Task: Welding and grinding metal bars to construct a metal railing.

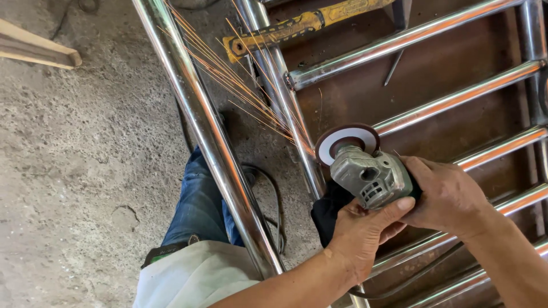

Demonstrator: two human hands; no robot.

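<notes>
A: In the head view, how is the angle grinder (372,177) held?

B: It is gripped by both hands. The left hand (365,236) is closed around the near underside of the grey gear housing, thumb laid along it. The right hand (451,197) is clenched over the body from the right.

A: Where is the tool placed relative to the work?

B: The grinding disc (348,142) is set against the inner steel tube (285,97), just left of and beyond the hands. Sparks (228,74) are thrown to the far left, across the outer steel tube (200,125).

A: How is the step judged best carried out?

B: The disc should be kept at a shallow angle, with light, even pressure, and moved along the tube rather than dwelt on one spot. The spark stream should be kept directed away from the body.

A: What else is seen?

B: A yellow-handled hammer (302,24) is laid across the far rails, a jeans-clad leg (200,205) is seen near left, and a black cable (274,199) is trailed over the concrete floor (74,171).
</notes>
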